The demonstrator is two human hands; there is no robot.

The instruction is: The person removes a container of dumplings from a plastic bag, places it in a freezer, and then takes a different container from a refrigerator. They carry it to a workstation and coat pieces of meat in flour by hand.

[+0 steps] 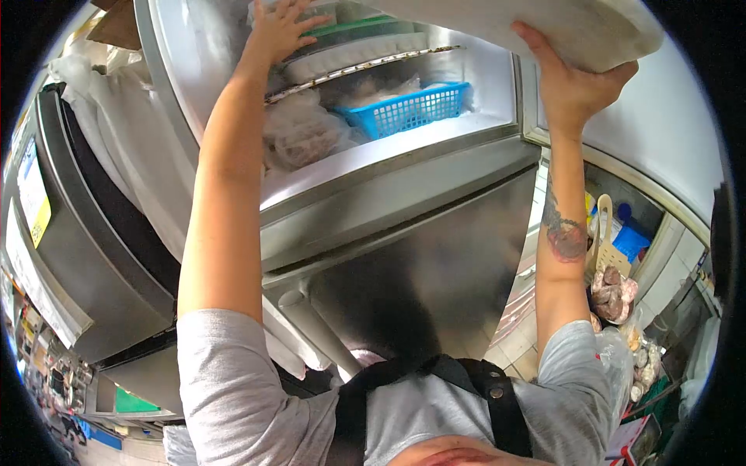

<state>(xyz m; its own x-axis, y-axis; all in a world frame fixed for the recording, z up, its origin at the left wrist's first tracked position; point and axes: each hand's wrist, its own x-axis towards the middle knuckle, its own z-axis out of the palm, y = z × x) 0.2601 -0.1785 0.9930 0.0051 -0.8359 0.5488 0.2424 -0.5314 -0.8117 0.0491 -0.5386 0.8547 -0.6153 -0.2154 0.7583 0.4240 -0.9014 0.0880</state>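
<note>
My right hand (579, 87) is raised at the upper right, thumb and fingers gripping the lower edge of a large whitish, rounded slab-like thing (567, 35); its upper part runs out of view. My left hand (281, 33) reaches up into the open freezer compartment (494, 93), its fingers spread beside a shelf with a green strip. Below that hand, a rusty wire shelf edge (365, 71) crosses the compartment. A blue plastic basket (412, 110) and clear bags of frozen food (307, 130) sit on the compartment floor.
The freezer door (653, 132) stands open at the right. Below the compartment is a closed steel door (404, 264). A dark grey appliance (101, 256) stands close on the left. Bagged food (612, 295) and a beige basket (608, 252) are low at the right.
</note>
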